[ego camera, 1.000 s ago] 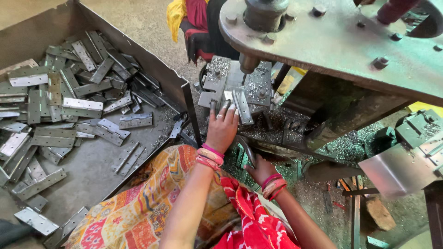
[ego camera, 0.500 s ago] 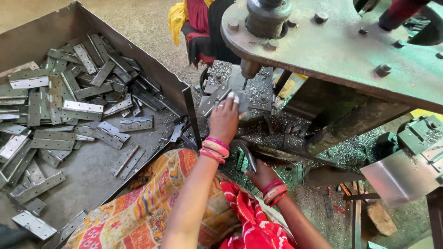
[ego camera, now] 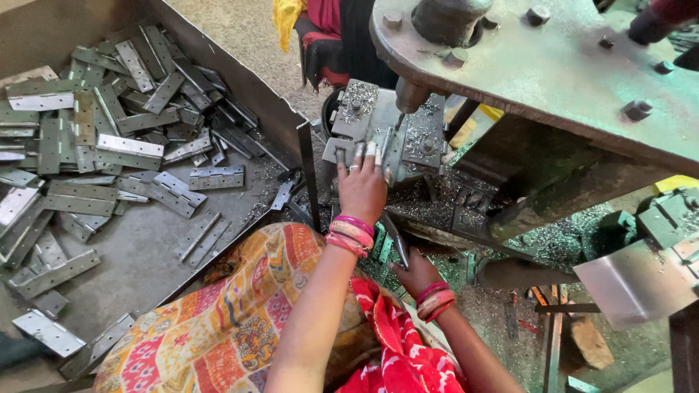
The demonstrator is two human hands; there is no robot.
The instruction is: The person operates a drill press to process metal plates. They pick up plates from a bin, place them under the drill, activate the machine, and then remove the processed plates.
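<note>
My left hand (ego camera: 362,188), with bangles at the wrist, reaches forward and presses its fingers onto a flat metal hinge piece (ego camera: 378,154) lying on the drill press fixture (ego camera: 357,109). The drill bit (ego camera: 399,120) hangs just above that piece. Lower down, my right hand (ego camera: 417,274) is closed around a dark metal lever rod (ego camera: 395,239) beneath the machine table. Metal shavings cover the fixture and the base around it.
A large steel tray (ego camera: 138,255) on the left holds several loose hinges (ego camera: 124,149). The heavy round machine plate (ego camera: 553,65) overhangs at the upper right. A bent steel sheet (ego camera: 633,280) lies at the right. Patterned orange and red cloth (ego camera: 240,320) covers my lap. Another person's clothing (ego camera: 320,29) shows beyond the machine.
My left hand has slid slightly forward so its fingers lie over the hinge piece under the bit. My right hand stays on the lever rod. The view shifted a little.
</note>
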